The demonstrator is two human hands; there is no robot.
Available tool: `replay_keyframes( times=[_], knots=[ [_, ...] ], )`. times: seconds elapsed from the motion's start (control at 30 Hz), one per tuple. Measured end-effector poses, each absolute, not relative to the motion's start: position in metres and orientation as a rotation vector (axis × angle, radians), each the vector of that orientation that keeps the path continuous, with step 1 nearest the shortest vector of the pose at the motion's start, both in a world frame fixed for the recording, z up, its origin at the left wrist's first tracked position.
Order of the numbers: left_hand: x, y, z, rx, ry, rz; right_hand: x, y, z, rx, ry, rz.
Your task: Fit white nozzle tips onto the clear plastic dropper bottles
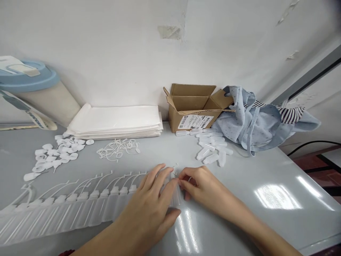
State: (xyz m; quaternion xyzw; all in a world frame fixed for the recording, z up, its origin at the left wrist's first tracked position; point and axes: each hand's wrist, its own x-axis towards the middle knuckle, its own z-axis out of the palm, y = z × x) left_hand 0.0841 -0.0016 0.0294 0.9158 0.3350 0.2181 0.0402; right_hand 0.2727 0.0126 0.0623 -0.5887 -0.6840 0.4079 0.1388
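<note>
A row of translucent plastic bottles (90, 211) lies side by side on the table, most with a thin white strap (102, 179) curving from the neck. Over the right end of the row, my left hand (151, 202) has its fingers spread and rests against the last bottle (175, 197). My right hand (198, 183) is closed in a pinch beside that bottle's neck, its fingertips close to the left forefinger. A small white strap end sticks up there. Whatever sits inside the pinch is hidden.
Behind the row lie white caps (64, 151) and a tangle of loose straps (118, 147). Several small translucent bottles (211, 145) lie before an open cardboard box (195, 110). White flat packs (119, 121), a blue-lidded tumbler (45, 90) and blue cloth (253, 122) stand along the wall.
</note>
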Motion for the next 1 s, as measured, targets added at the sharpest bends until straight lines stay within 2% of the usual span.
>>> replay_keyframes(
  times=[0.23, 0.67, 1.0],
  knots=[
    [0.05, 0.012, 0.044, 2.715, 1.192, 0.773, 0.274, 0.015, 0.061, -1.715, -1.873, 1.248],
    [-0.027, 0.049, 0.059, 2.479, 1.988, 0.892, 0.279, 0.016, 0.072, -1.65, -1.89, 1.44],
    [-0.023, 0.032, 0.057, 2.159, 1.953, 0.677, 0.275, 0.007, 0.074, -1.63, -2.207, 1.246]
  ],
)
